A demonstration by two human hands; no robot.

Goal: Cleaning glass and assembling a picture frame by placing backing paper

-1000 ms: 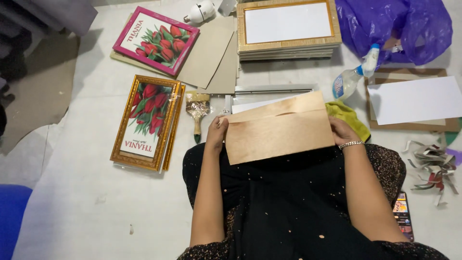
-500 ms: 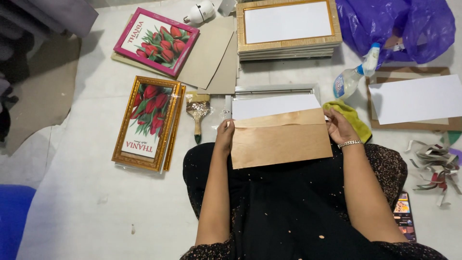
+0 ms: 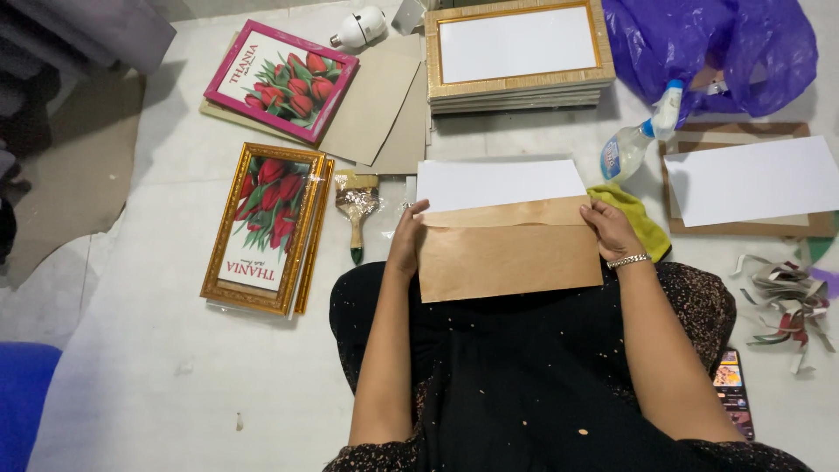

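A brown board (image 3: pixel 509 253) lies across my lap, held by both hands. My left hand (image 3: pixel 407 240) grips its left edge and my right hand (image 3: pixel 612 229), with a bracelet at the wrist, grips its right edge. Just beyond the board, a white sheet (image 3: pixel 498 182) lies flat on the floor, its near edge hidden under the board. A paintbrush (image 3: pixel 357 208) rests left of my left hand. A yellow-green cloth (image 3: pixel 642 218) sits right of my right hand.
A gold-framed tulip picture (image 3: pixel 266 225) and a pink-framed one (image 3: pixel 280 80) lie at left. Stacked frames (image 3: pixel 517 52) stand at the back, with loose cardboard (image 3: pixel 384 109), a spray bottle (image 3: pixel 638 140), a purple bag (image 3: pixel 717 48), a backing board with paper (image 3: pixel 756 179), paper scraps (image 3: pixel 786 301) and a phone (image 3: pixel 732 392).
The brown board has slid toward me and lowered onto my lap, uncovering the white sheet behind it. Both hands stayed on its edges.
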